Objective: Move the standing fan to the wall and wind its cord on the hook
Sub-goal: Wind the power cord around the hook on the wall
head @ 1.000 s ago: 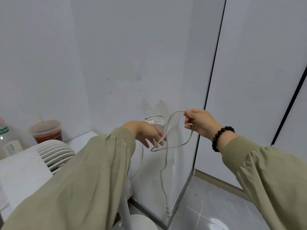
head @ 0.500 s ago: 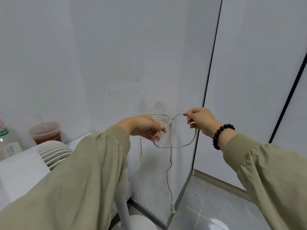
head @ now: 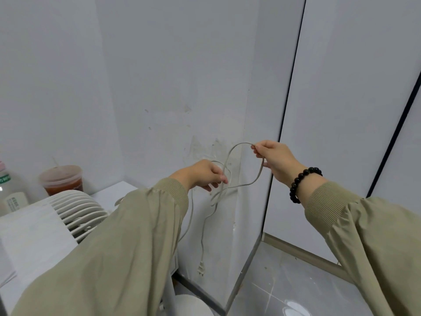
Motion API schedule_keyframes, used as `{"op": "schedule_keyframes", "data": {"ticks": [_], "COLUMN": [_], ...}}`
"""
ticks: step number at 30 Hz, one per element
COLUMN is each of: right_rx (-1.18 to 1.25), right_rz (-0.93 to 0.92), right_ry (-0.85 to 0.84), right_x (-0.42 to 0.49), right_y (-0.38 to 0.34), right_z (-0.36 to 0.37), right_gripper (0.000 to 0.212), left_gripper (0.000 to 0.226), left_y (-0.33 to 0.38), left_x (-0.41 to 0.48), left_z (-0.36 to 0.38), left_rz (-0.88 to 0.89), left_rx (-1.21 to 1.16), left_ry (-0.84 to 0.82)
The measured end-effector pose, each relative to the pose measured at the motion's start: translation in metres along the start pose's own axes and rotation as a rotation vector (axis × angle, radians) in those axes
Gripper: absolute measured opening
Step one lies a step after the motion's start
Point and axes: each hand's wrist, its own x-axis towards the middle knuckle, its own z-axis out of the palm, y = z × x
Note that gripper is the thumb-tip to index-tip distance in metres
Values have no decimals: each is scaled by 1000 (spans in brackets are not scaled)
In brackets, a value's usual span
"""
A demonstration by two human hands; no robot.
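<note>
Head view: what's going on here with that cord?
A person holds the white cord in a loop at the wall. The right hand pinches the loop's top; the left hand grips the crossing strands close to the wall. The plug dangles free below. The fan stands at lower left.

Scuffed white wall (peeling low down) meets pale panels; glossy grey tiled floor.
</note>
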Motion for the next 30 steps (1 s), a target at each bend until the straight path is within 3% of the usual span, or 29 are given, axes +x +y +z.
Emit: {"op": "schedule_keyframes", "data": {"ticks": [5,8,12,16,19,24,25,27,29,30], "right_rx": [-253,-332,-427,-330,-225,-200,-243,-314,-317,-294], "right_rz": [-80,-63,130,440,502,429,420,384,305,275], "right_ry": [161,160,-100,-383,-405,-365,-361,-333,-277,-269], "right_x": [-3,-8,-20,-24,-22,-19,-18,-17,-17,-16], "right_y": [9,13,11,26,42,50,48,42,36,35], "right_z": [-3,0,15,30,41,50,48,41,29,23], "right_gripper": [25,24,15,34,38,17,13,12,20,24], "left_gripper": [15,17,22,27,26,27,25,19,33,43], "left_y": [-3,2,12,16,19,27,29,26,18,15], "left_x": [4,5,4,3,0,-7,-8,-10,-11,-11], "left_z": [-9,-13,-16,-18,-20,-25,-27,-31,-34,-35], "left_rz": [40,63,65,66,36,2,-36,-126,-172,-158], "left_rx": [-104,-136,-264,-387,-585,-887,-893,-664,-326,-265], "left_ry": [180,234,263,281,258,242,282,420,498,507]}}
